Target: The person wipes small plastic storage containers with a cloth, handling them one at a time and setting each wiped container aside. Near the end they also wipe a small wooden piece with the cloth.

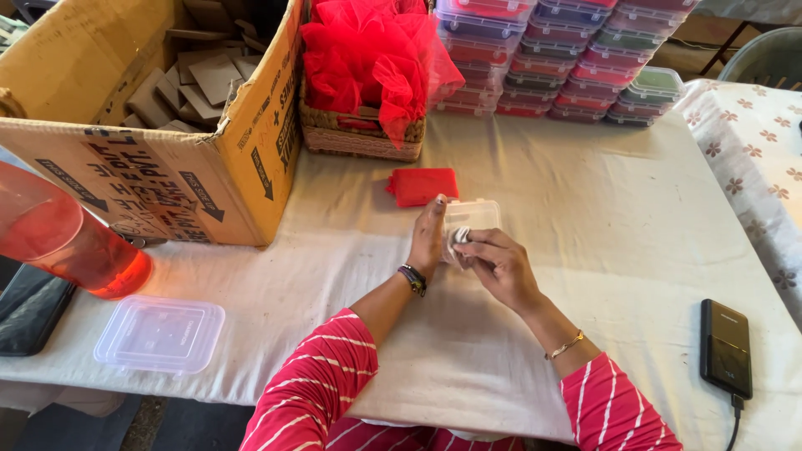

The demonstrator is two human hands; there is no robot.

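Left hand [428, 236] is upright, fingers straight, palm pressed against the side of a small clear plastic box [473, 215] on the table [585, 250]; not wrapped around it, more bracing it. Right hand [499, 266] is curled, fingertips pinched on a small white object [459, 237] right at the box's near edge. Can't tell what the white object is, it's blurred and mostly hidden by the fingers.

Just beyond the box, touching or nearly so: a flat red pouch [423, 185]. Further back, a wicker basket [361, 134] stuffed with red netting fabric [372, 50]. To its right, stacks of lidded clear containers [568, 54] with red and green contents. To its left, an open cardboard box [159, 117] holding cardboard pieces.

Near left edge of the table: a clear plastic lid [160, 333] lying flat, a red translucent bottle [63, 234] behind it, a dark phone [29, 309] beside that. Far right: a black power bank [725, 347] with a cable plugged in, well apart from both hands.
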